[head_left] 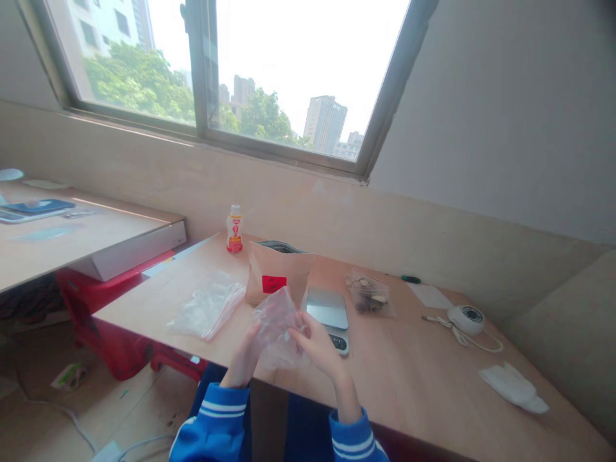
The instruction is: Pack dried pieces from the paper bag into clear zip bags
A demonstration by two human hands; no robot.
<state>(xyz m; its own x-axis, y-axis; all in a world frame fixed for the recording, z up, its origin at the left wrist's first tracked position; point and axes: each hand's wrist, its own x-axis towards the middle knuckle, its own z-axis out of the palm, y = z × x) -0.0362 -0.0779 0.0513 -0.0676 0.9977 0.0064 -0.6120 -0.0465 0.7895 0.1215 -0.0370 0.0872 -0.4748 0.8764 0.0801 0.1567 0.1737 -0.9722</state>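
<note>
A clear plastic zip bag (pixel 279 324) is held up between my two hands, over the front edge of the table. My left hand (pixel 244 356) grips its left side, partly behind the plastic. On its right side, my right hand (pixel 317 340) pinches the bag with thumb and fingers. Just behind stands a kraft paper pouch (pixel 298 269) with a red label, its top gaping. A small digital scale (pixel 328 309) lies right of the pouch, partly covered by my right hand. To the left, a pile of clear zip bags (pixel 209 305) rests on the table.
A white and red bottle (pixel 235 230) stands at the back. Right of the scale lie a filled clear bag (pixel 369 295), a green-handled tool (pixel 410 279), white paper (pixel 430 296), a white round device (pixel 466 319) with a cable, and a crumpled white tissue (pixel 514 387). Red stools (pixel 115 340) stand left.
</note>
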